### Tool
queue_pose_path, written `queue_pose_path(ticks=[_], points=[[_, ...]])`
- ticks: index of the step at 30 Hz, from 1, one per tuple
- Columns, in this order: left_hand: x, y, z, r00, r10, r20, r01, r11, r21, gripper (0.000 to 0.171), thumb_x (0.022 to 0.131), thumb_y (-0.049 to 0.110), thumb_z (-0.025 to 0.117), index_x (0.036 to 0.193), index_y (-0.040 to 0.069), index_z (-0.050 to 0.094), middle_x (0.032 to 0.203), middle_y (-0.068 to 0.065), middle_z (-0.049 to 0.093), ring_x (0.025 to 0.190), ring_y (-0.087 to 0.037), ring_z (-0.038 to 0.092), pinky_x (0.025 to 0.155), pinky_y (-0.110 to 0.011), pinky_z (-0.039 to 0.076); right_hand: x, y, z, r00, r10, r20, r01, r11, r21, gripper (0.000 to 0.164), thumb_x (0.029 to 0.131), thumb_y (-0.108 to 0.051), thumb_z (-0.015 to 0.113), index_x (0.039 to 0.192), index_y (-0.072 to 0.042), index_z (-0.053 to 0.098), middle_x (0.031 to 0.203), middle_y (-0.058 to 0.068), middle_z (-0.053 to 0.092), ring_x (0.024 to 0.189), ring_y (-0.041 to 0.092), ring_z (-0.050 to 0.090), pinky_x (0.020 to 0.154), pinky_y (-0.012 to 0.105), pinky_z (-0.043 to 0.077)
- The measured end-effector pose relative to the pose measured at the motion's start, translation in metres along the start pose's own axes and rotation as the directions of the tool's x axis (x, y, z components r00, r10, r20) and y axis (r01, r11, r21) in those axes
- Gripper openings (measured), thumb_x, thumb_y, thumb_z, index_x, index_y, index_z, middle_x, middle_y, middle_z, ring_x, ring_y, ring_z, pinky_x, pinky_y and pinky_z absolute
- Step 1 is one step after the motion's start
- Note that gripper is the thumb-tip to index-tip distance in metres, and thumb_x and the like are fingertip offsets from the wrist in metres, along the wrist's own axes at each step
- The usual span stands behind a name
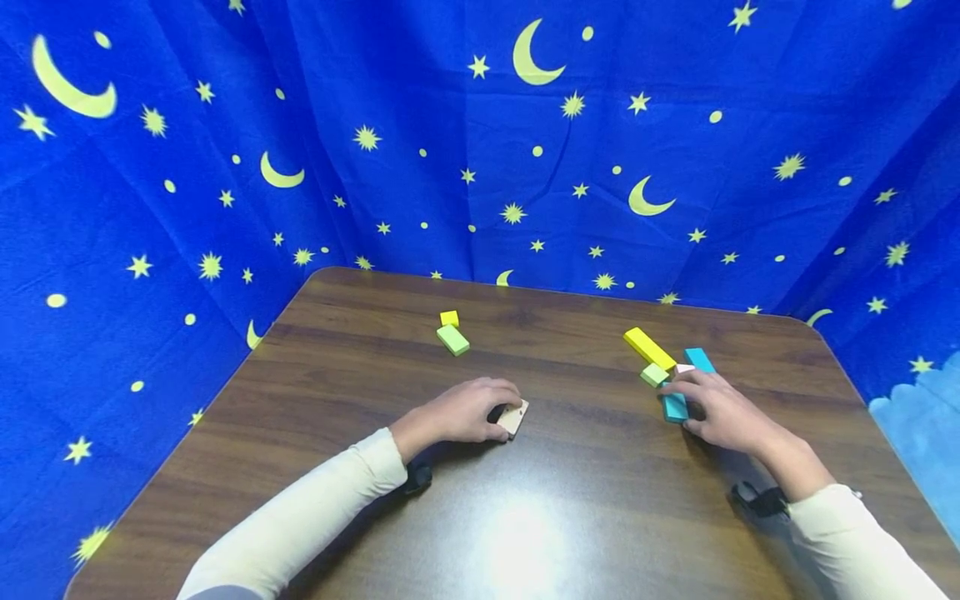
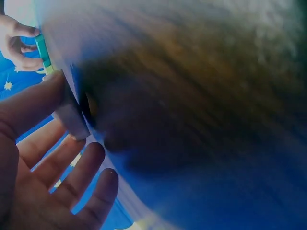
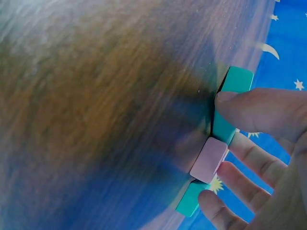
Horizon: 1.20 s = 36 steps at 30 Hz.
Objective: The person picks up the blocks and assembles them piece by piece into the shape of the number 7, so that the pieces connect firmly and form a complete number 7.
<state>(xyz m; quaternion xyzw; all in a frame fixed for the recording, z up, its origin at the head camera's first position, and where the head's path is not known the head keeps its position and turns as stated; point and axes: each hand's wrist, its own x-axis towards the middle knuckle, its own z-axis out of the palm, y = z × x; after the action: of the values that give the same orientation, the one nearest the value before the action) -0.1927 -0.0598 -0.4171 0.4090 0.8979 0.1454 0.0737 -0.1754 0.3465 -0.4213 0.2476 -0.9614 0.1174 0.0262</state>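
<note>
My left hand (image 1: 461, 412) pinches a small pale block (image 1: 513, 419) with dark marks on its top, low over the wooden table. In the left wrist view, that block (image 2: 71, 117) sits between thumb and fingertips. On the right, my right hand (image 1: 726, 410) grips a teal block (image 1: 674, 407), thumb on one side and fingers on the other. A pink block (image 3: 209, 159) lies against the end of this teal block (image 3: 232, 79), near the fingers. Beyond the pink one is a second teal block (image 1: 699, 359). A light green block (image 1: 654, 374) and a long yellow block (image 1: 647, 347) lie just left of them.
Farther back on the left, a small yellow block (image 1: 449, 318) and a light green block (image 1: 453, 340) lie close together. A blue curtain (image 1: 420, 192) with moons and stars surrounds the back and sides of the wooden table (image 1: 360, 350).
</note>
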Motion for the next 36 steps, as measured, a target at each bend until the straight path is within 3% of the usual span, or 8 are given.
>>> queue_pose_path(ticks=[10, 17, 26, 36], points=[[-0.007, -0.007, -0.005, 0.997, 0.038, -0.062, -0.038, 0.999, 0.002, 0.035, 0.090, 0.017, 0.071, 0.125, 0.012, 0.068, 0.133, 0.000, 0.064, 0.126, -0.019, 0.060, 0.109, -0.037, 0.048, 0.000, 0.001, 0.002, 1.000, 0.009, -0.002, -0.009, 1.000, -0.030, 0.045, 0.075, 0.000, 0.078, 0.118, -0.012, 0.070, 0.124, 0.017, 0.061, 0.117, 0.047, 0.055, 0.094, 0.066, 0.046], [-0.007, -0.011, -0.003, 0.992, 0.120, -0.043, -0.116, 0.990, 0.080, 0.023, 0.090, 0.017, 0.071, 0.113, 0.015, 0.073, 0.122, 0.003, 0.067, 0.113, -0.013, 0.065, 0.099, -0.032, 0.053, 0.000, 0.002, 0.003, 1.000, 0.004, -0.002, -0.004, 0.999, -0.043, 0.044, 0.075, -0.001, 0.078, 0.117, -0.011, 0.069, 0.124, 0.017, 0.061, 0.116, 0.046, 0.055, 0.095, 0.065, 0.046], [-0.005, -0.012, -0.002, 0.993, 0.116, -0.015, -0.116, 0.992, 0.051, 0.021, 0.090, 0.020, 0.072, 0.110, 0.016, 0.073, 0.138, -0.002, 0.061, 0.126, -0.019, 0.060, 0.106, -0.036, 0.050, 0.000, 0.003, 0.006, 0.999, -0.023, -0.040, 0.021, 0.999, -0.046, 0.046, 0.072, 0.001, 0.079, 0.115, -0.011, 0.070, 0.122, 0.017, 0.062, 0.115, 0.046, 0.056, 0.094, 0.064, 0.046], [-0.005, -0.013, -0.001, 0.993, 0.117, -0.005, -0.117, 0.992, 0.056, 0.021, 0.091, 0.022, 0.071, 0.111, 0.016, 0.073, 0.137, -0.001, 0.061, 0.126, -0.018, 0.060, 0.107, -0.034, 0.049, 0.000, 0.000, 0.004, 0.999, -0.026, -0.043, 0.024, 0.998, -0.050, 0.047, 0.071, 0.000, 0.080, 0.115, -0.011, 0.070, 0.121, 0.017, 0.062, 0.115, 0.046, 0.056, 0.094, 0.064, 0.047]])
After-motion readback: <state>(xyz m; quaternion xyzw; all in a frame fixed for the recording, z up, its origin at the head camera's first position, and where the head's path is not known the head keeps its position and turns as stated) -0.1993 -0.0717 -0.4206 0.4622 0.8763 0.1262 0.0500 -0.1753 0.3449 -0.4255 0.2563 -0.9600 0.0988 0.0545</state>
